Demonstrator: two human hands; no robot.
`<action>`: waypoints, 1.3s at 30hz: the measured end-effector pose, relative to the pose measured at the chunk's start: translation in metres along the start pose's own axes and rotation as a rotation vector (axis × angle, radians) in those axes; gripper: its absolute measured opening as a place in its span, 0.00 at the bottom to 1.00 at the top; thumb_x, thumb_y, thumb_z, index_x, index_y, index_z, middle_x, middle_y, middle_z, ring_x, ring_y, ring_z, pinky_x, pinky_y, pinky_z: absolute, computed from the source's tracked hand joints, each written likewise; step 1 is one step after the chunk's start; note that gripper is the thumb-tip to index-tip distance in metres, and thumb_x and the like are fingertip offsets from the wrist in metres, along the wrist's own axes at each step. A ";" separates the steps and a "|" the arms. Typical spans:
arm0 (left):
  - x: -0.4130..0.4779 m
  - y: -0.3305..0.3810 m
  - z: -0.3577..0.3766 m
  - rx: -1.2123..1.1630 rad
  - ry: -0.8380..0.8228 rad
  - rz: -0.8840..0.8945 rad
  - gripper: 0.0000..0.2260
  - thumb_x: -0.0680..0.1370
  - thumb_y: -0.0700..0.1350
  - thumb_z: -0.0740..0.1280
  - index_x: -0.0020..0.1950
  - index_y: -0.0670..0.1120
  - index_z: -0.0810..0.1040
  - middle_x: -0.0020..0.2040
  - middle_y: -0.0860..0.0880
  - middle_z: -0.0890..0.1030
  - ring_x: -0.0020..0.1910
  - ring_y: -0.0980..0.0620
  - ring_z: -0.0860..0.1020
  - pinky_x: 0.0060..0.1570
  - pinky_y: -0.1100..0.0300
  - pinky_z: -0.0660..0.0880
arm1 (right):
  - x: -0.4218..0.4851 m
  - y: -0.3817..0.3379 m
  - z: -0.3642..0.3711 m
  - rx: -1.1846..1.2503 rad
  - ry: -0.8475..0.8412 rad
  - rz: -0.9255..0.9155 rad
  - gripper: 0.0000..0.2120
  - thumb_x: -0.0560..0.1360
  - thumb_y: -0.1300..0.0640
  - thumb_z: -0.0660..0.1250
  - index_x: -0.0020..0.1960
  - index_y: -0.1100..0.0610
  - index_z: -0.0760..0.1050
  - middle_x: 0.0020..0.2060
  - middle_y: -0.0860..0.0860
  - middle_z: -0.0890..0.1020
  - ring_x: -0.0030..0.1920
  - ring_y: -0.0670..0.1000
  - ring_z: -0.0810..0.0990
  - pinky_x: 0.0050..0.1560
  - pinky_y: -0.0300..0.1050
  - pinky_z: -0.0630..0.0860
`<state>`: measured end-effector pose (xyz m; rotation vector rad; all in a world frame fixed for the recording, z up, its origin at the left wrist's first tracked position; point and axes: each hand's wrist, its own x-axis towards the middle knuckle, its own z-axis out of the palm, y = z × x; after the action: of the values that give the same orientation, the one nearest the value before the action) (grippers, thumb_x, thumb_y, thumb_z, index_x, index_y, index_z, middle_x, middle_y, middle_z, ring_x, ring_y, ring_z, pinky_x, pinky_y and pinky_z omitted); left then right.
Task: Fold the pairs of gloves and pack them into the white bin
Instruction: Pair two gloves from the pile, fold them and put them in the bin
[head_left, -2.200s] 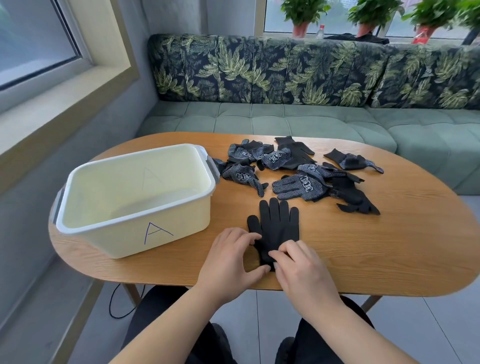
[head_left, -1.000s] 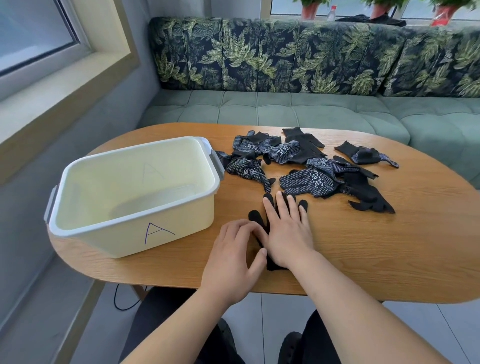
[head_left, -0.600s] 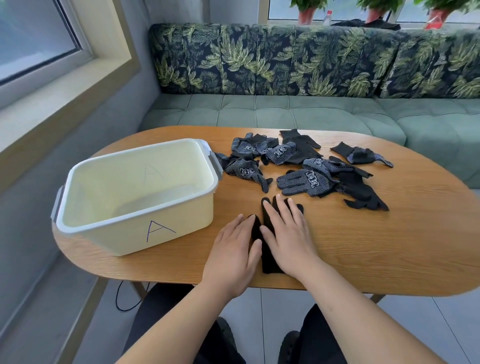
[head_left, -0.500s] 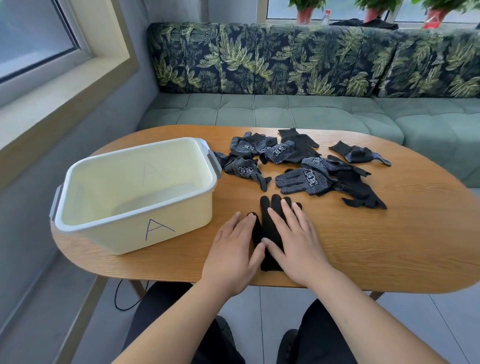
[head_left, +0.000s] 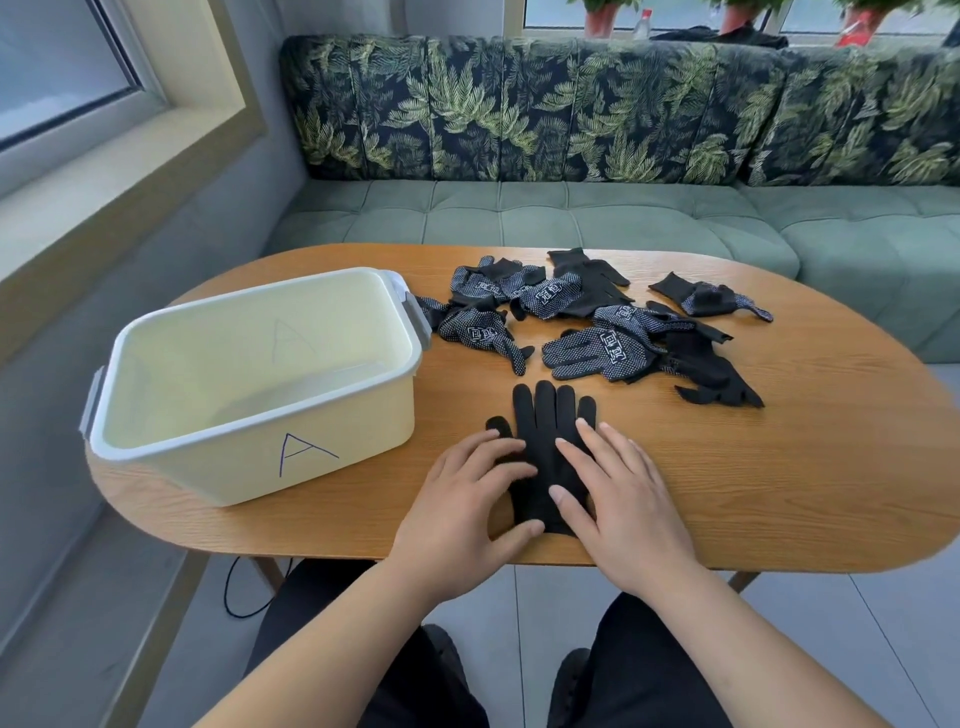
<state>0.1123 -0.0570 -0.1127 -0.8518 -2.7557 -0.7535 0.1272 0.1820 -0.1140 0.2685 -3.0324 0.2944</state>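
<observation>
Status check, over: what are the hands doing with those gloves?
Left hand and right hand open, pressing flat on black glove. White bin empty. Loose glove pile beyond; nothing between glove and bin.

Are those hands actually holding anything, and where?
Nothing is gripped: the left hand and right hand press flat on the black glove, over its palm.

You face an oval wooden table (head_left: 779, 467). Beyond it runs a sofa with a green tufted seat (head_left: 519, 218) and dark leaf-print back cushions (head_left: 519, 114). On your left, a window (head_left: 57, 67) sits above a deep pale sill (head_left: 104, 192) and a grey wall (head_left: 130, 338). Potted plants (head_left: 602, 15) line the ledge behind the sofa, in daylight. Under you are grey floor tiles (head_left: 883, 623), with a black cable (head_left: 234, 597) beneath the table.
</observation>
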 end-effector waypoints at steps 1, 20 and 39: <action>-0.002 -0.001 0.000 -0.011 0.004 0.036 0.20 0.81 0.66 0.68 0.69 0.58 0.79 0.77 0.61 0.70 0.83 0.56 0.59 0.79 0.49 0.63 | 0.000 0.000 0.000 0.014 0.010 -0.002 0.31 0.86 0.33 0.45 0.85 0.42 0.58 0.86 0.44 0.53 0.86 0.48 0.45 0.86 0.53 0.48; -0.003 -0.007 0.011 -0.069 0.147 -0.010 0.14 0.81 0.59 0.73 0.60 0.52 0.87 0.67 0.60 0.81 0.74 0.54 0.72 0.71 0.50 0.71 | -0.008 0.007 0.007 0.284 0.341 -0.182 0.08 0.77 0.48 0.77 0.56 0.47 0.88 0.58 0.38 0.84 0.61 0.48 0.77 0.61 0.53 0.75; -0.003 -0.005 0.009 -0.096 0.181 0.020 0.07 0.82 0.47 0.74 0.59 0.51 0.84 0.60 0.59 0.82 0.66 0.56 0.77 0.64 0.51 0.74 | -0.014 0.007 0.000 0.349 0.321 -0.211 0.11 0.78 0.49 0.77 0.59 0.52 0.86 0.55 0.41 0.84 0.59 0.47 0.78 0.59 0.45 0.78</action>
<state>0.1115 -0.0574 -0.1240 -0.7860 -2.5670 -0.9179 0.1397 0.1912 -0.1162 0.5054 -2.5972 0.7672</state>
